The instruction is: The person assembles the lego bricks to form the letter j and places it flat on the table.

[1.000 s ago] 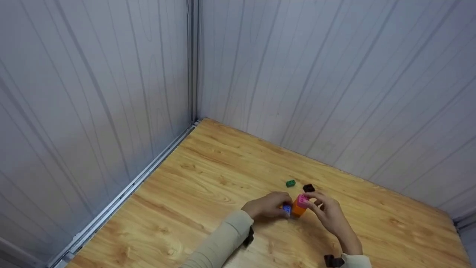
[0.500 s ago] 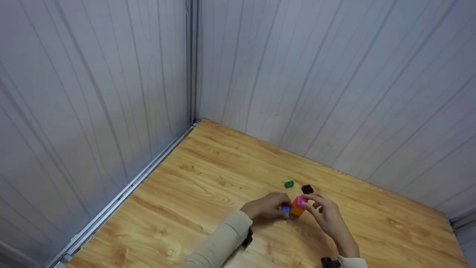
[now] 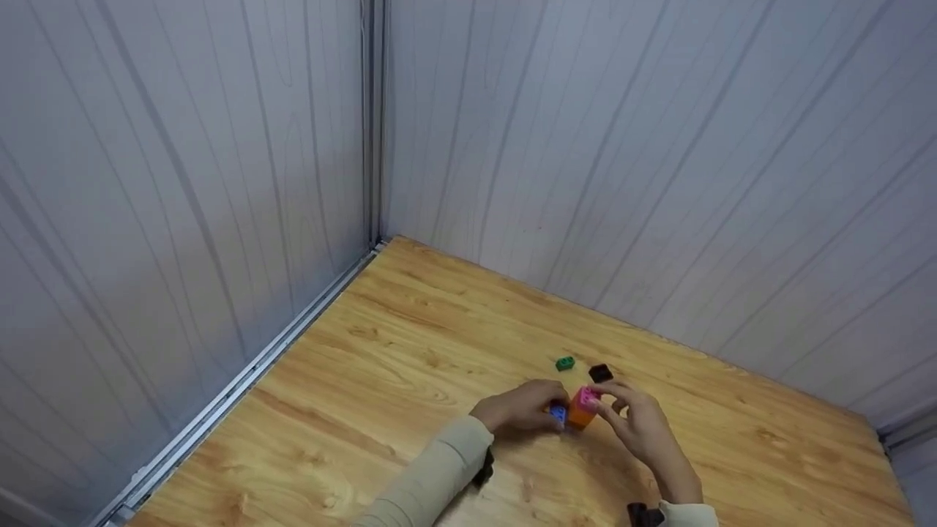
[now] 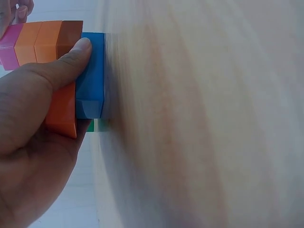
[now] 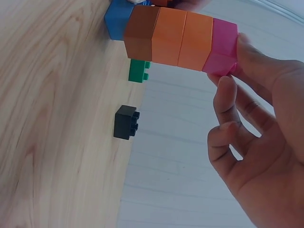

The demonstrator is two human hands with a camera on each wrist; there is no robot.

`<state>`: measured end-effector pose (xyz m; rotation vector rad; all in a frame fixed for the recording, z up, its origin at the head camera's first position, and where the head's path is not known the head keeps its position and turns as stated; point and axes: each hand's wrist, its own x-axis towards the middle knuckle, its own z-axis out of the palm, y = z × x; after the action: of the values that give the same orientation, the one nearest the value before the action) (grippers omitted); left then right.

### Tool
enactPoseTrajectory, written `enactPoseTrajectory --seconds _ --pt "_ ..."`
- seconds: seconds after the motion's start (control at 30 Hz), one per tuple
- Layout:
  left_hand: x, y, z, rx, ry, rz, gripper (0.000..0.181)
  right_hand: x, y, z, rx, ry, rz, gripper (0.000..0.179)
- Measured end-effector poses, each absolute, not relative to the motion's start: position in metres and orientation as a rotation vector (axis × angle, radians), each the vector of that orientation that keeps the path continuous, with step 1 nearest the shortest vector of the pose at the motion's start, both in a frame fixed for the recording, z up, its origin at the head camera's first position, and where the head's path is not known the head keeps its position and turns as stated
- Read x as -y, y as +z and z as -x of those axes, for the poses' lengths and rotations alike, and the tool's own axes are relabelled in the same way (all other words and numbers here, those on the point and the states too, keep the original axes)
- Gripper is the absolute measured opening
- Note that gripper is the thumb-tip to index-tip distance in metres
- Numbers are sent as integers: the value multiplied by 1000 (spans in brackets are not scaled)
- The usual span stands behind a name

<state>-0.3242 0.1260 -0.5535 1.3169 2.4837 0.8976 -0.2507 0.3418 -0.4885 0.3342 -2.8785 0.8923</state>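
A stack of toy building bricks stands on the table, with a blue brick [image 4: 92, 76] lowest. Above it come a brown brick [image 5: 140, 32], two orange bricks [image 5: 181, 39] and a pink brick [image 5: 221, 45] on top. My left hand [image 3: 523, 405] grips the low part of the stack, thumb across the blue and brown bricks. A red-orange brick [image 4: 62, 111] sits on the blue one, partly behind that hand's fingers. My right hand [image 3: 644, 427] pinches the pink brick between thumb and index finger, its other fingers loosely curled.
Beyond the stack lie a small green brick [image 3: 564, 363] and a black brick [image 3: 601, 373], both on the wooden table [image 3: 410, 344]. Pale panel walls [image 3: 622, 146] meet at a corner and border the table at the back and left.
The head view has shifted slightly, so everything appears a little further left. Both hands keep the same hold on the stack.
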Motion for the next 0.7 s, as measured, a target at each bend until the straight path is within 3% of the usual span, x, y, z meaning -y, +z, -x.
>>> enactPoseTrajectory --seconds 0.7 --pt "-122 -550 327 -2420 923 -1354 32 -343 -491 250 2895 1012 -283 27"
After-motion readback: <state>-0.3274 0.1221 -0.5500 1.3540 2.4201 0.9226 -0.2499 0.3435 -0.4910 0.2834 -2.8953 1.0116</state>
